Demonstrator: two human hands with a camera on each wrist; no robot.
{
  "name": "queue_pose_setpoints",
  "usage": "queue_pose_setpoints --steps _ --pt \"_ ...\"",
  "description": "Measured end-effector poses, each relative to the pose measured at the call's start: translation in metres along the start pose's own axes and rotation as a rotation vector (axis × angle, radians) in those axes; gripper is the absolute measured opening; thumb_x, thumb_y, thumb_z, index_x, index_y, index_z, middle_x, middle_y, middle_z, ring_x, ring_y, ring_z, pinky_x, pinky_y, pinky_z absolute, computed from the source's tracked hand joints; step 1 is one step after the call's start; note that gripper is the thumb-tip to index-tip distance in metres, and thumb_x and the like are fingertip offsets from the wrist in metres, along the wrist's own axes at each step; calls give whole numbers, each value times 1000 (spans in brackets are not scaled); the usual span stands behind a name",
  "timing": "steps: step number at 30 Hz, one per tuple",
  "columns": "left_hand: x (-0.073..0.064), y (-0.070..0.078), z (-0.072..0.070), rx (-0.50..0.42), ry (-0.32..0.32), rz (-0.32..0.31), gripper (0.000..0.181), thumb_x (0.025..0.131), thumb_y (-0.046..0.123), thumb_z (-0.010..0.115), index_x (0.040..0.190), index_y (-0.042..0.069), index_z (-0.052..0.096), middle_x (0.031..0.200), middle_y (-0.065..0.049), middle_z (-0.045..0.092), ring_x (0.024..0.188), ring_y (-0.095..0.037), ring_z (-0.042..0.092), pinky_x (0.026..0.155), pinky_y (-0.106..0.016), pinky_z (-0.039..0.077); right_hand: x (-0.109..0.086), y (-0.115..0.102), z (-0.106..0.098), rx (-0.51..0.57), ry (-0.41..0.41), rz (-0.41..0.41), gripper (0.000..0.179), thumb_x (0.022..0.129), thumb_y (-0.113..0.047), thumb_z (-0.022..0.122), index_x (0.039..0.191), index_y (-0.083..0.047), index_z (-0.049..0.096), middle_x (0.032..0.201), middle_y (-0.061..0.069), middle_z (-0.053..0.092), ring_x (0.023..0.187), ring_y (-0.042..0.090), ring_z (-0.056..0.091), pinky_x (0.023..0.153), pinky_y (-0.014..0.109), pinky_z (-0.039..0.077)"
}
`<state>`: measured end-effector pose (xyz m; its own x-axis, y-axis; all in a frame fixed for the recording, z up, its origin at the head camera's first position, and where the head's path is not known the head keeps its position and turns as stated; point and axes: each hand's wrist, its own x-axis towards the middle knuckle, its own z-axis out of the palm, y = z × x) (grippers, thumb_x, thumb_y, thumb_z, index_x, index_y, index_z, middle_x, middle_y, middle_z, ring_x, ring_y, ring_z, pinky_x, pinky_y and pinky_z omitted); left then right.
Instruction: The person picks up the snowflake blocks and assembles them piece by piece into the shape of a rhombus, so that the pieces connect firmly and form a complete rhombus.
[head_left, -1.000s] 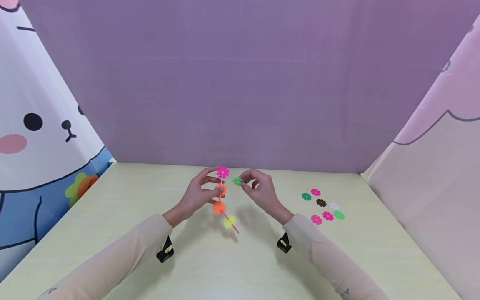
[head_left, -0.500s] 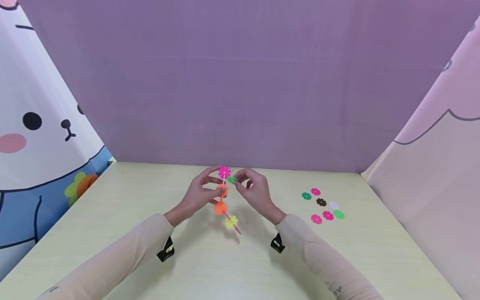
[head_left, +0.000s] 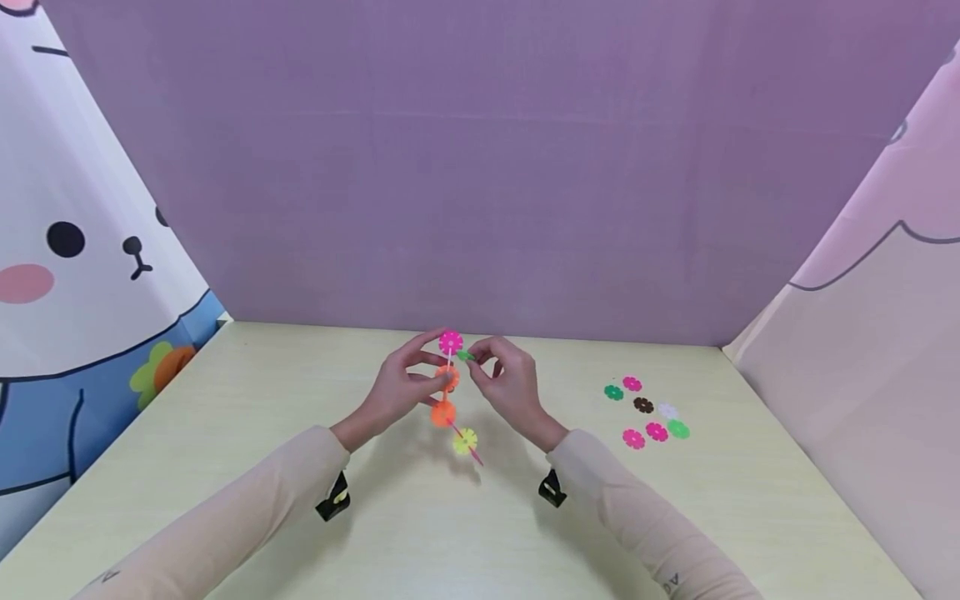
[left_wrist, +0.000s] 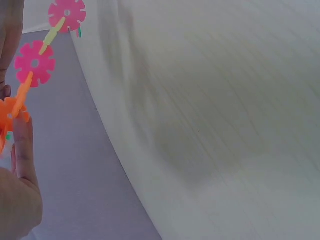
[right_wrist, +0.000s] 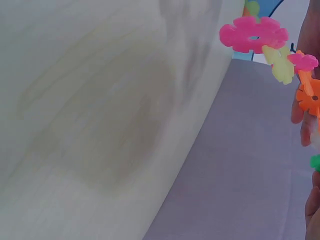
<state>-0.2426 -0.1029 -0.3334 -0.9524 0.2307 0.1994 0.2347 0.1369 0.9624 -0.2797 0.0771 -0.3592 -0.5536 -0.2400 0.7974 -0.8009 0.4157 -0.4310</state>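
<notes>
In the head view, my left hand (head_left: 397,387) grips a chain of slotted flower-shaped plastic discs by an orange disc, above the table. A pink disc (head_left: 451,342) tops the chain; another orange disc (head_left: 443,414) and a yellow disc (head_left: 465,441) hang below, with edge-on pink pieces among them. My right hand (head_left: 512,385) pinches a green disc (head_left: 465,356) between thumb and fingertips, right beside the chain just under the top pink disc. The left wrist view shows the fingers on the orange disc (left_wrist: 7,114). At the right wrist view's edge, part of the green disc (right_wrist: 315,162) appears.
Several loose discs lie on the pale table (head_left: 480,542) to the right: a dark green disc (head_left: 613,392), a brown disc (head_left: 642,405), a white disc (head_left: 667,411), a light green disc (head_left: 678,429) and pink discs. A purple panel (head_left: 480,167) stands behind the table.
My right hand has moved left with the green disc, bringing it up close to the chain. The left hand and the chain have shifted only slightly right.
</notes>
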Motion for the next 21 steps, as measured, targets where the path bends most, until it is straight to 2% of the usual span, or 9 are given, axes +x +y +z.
queue_pose_setpoints --steps 5,8,13,17,21 --pt "-1 2 1 -1 1 11 62 81 -1 64 136 14 41 107 -26 56 79 -31 68 61 -41 56 -1 0 2 -11 28 -26 10 77 -3 68 84 -6 63 79 3 65 69 11 61 48 20 45" --pt "-1 2 1 -2 1 24 62 80 -1 66 136 13 41 106 -27 57 77 -32 68 60 -42 55 -1 0 3 -18 34 -24 10 77 -3 68 84 -7 63 78 3 65 69 10 61 48 20 45" --pt "2 -3 0 -1 -3 40 66 79 1 67 136 18 40 104 -25 58 73 -32 68 60 -41 56 -1 -2 3 -32 40 -18 10 76 -3 69 83 -7 62 77 3 65 69 10 62 48 18 43" --pt "8 -18 -2 5 4 58 67 78 3 69 136 22 41 103 -24 59 72 -28 69 59 -40 56 0 -4 3 -42 41 -10 9 76 -3 69 82 -6 62 77 3 65 69 11 62 48 16 42" --pt "11 -26 -3 5 16 69 67 77 5 71 136 22 43 101 -24 60 72 -23 69 58 -39 56 0 -4 4 -53 42 -10 9 76 -3 69 81 -6 62 76 3 64 68 11 62 49 16 43"
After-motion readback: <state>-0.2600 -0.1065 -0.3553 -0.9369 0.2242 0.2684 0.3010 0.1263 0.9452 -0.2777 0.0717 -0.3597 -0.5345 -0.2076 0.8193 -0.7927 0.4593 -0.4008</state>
